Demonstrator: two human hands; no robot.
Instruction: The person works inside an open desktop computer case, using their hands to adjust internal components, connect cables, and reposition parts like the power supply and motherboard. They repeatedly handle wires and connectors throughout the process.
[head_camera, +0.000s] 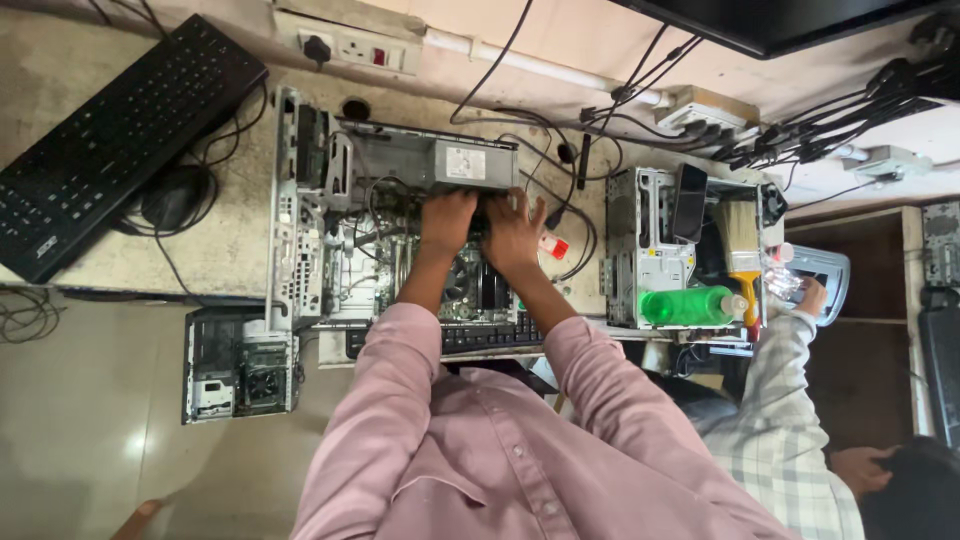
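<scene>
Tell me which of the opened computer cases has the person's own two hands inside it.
The middle case on the table: left hand and right hand reach into it. The case with the green bottle and the floor case are untouched.

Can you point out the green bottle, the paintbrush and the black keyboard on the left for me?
green bottle (688, 305), head view, middle of its body.
paintbrush (740, 232), head view, on the pale bristles.
black keyboard (115, 140), head view, centre of the key field.
</scene>
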